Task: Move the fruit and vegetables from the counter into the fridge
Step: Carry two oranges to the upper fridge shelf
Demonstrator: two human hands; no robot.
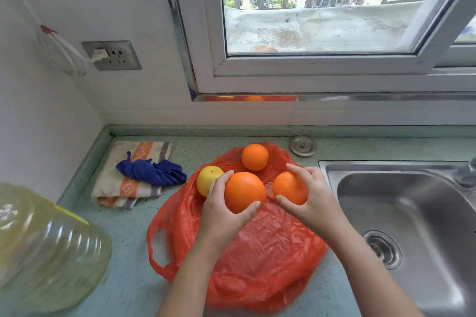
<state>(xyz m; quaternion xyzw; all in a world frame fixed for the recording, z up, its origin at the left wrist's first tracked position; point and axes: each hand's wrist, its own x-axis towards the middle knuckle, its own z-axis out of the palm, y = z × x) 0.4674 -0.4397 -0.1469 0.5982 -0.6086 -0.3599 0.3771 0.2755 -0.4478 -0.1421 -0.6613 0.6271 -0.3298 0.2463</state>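
1. The left hand [219, 211] holds a big orange [244, 192], with the fingers curled round it from behind and the thumb at the front.
2. The right hand [313, 197] holds a smaller orange [289, 188] the same way, so both hands are full and a little apart.
3. Both oranges are just above the red plastic bag [257, 252], which lies flat on the counter [134, 278].
4. One more orange [255, 157] sits on the far end of the bag, and no hand touches it.
5. A yellow fruit [207, 179] sits just behind the left hand, at the edge of the bag.
6. The fridge is not in the picture, so I cannot tell if any fruit is in it yet.
7. I think the job is only starting: two fruits are picked up, and two are left on the counter.
8. Next, the two held oranges need to be carried to the fridge, and then the person comes back for the rest.
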